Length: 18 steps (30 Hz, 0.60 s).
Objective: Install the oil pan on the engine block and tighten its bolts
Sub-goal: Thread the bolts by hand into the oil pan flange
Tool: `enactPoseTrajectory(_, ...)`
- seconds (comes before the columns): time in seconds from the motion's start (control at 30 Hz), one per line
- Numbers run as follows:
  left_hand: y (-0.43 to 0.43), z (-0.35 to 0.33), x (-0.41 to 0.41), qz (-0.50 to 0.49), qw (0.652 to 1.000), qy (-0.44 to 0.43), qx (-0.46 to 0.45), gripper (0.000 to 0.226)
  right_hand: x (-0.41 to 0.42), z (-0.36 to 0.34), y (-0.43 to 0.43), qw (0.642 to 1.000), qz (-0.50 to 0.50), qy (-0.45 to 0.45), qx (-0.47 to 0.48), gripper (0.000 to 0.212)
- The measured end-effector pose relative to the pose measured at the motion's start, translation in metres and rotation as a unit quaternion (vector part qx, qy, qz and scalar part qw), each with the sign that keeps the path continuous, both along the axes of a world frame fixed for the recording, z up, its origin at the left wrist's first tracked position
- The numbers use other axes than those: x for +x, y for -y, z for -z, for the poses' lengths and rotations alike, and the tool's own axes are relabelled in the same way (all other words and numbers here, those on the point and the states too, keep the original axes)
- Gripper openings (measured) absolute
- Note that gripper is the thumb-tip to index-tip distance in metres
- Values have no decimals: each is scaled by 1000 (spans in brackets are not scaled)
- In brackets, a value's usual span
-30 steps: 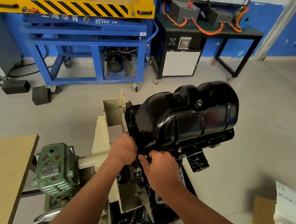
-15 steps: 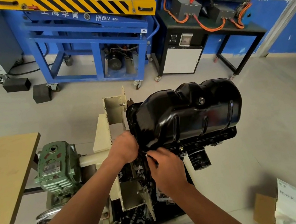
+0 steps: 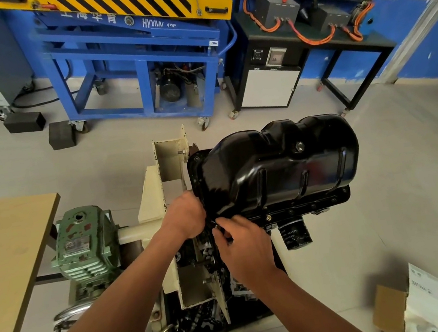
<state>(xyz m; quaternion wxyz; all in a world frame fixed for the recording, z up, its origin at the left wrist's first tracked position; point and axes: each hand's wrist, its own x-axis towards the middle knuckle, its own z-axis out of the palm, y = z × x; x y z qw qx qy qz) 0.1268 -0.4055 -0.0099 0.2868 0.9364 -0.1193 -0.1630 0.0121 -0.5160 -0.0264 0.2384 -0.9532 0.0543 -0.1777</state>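
The glossy black oil pan (image 3: 278,168) sits on the engine block, which hangs on a cream engine stand (image 3: 162,180). Small bolts show along the pan's near flange (image 3: 304,206). My left hand (image 3: 185,217) grips the pan's near-left corner with curled fingers. My right hand (image 3: 241,242) is just below that corner and pinches a small bolt (image 3: 217,226) at the flange edge. A black oil filter (image 3: 294,232) hangs under the flange to the right of my right hand.
A green gearbox (image 3: 84,247) is on the stand's left, beside a wooden tabletop (image 3: 2,252). A black tray of loose parts (image 3: 202,320) lies below the stand. A blue wheeled frame (image 3: 135,61) and an electrical bench (image 3: 305,46) stand behind. A cardboard box (image 3: 392,307) lies on the floor at the right.
My right hand has shifted slightly up toward the pan's near-left corner with the bolt. My left hand stays on that corner.
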Motion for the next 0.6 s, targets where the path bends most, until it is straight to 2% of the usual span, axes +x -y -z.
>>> enactPoseTrajectory(0.17,0,-3,-2,12,1000,5,9,13,3,2,3,1000,4,7,-15,12)
enactPoseTrajectory(0.33,1,-5,-3,26,999,15,19,17,7,4,3,999,22,0,-45,26)
enactPoseTrajectory(0.5,1,-5,-3,26,999,18,17,17,1,5,3,999,-11,37,-27,20)
enactPoseTrajectory(0.6,1,-3,-2,15,1000,13,12,14,1,3,3,999,-20,19,-44,14)
